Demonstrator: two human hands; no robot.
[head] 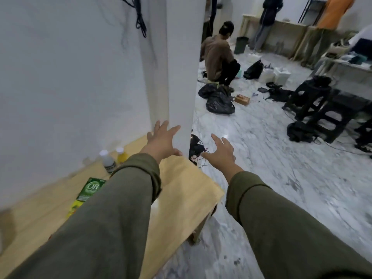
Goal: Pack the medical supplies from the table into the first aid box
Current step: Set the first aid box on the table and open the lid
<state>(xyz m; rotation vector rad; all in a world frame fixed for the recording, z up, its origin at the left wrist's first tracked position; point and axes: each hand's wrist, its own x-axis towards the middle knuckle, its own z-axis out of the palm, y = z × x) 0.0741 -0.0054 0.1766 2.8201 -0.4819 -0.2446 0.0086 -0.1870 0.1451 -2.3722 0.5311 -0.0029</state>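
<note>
A light wooden table stands against a white wall. On it, by the wall, are a clear bottle with a white cap and a yellow bottle with a white cap. A green box marked "OB" lies flat nearer to me, partly under my left sleeve, with a yellow packet beside it. My left hand is stretched out over the table's far end, fingers spread, holding nothing. My right hand reaches past the table's edge over the floor, also empty with fingers apart. No first aid box is in view.
A white pillar rises at the table's far end, with a tangle of cables at its foot. On the marble floor beyond, a person squats by black bags. Black stools stand at right. Another person stands at a far table.
</note>
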